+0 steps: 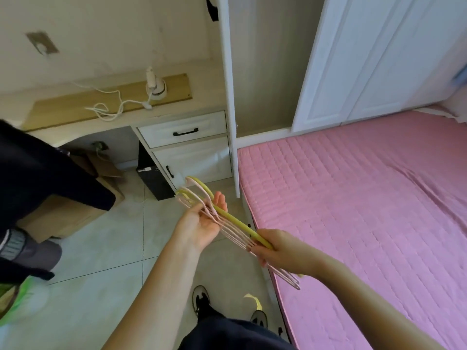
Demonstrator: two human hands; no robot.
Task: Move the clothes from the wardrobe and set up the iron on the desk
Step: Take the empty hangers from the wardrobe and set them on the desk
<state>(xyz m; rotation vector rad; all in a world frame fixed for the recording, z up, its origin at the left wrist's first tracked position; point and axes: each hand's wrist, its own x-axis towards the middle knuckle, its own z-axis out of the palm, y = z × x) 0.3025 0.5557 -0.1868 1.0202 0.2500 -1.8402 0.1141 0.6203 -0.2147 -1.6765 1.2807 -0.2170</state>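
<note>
Room: bedroom with pale tiled floor (106,248), viewed from standing height, looking down.
Right hand: right hand (280,251) grasps a bundle of empty hangers (232,226), pink ones and one yellow, near their lower ends.
Left hand: left hand (202,223) lies palm up with fingers loose, supporting the hook end of the bundle; not clenched.
Step in hand: judged to be tidying the hangers, with no garment on them.
Clothes: dark garments (45,178) hang at the left edge, apart from the hands.
Bed: pink bed (366,210) just to the right, a likely spot to drop the hangers.
Next move: free both hands, then go to the desk.
Desk: desk (106,107) carries a white iron (155,88), upright, with its cord (108,107) looped loose.
Obstruction: cardboard box (75,205) and dark bin (154,180) near the desk foot.
Wardrobe: wardrobe (257,72) stands open; the visible section shows no clothes.
</note>
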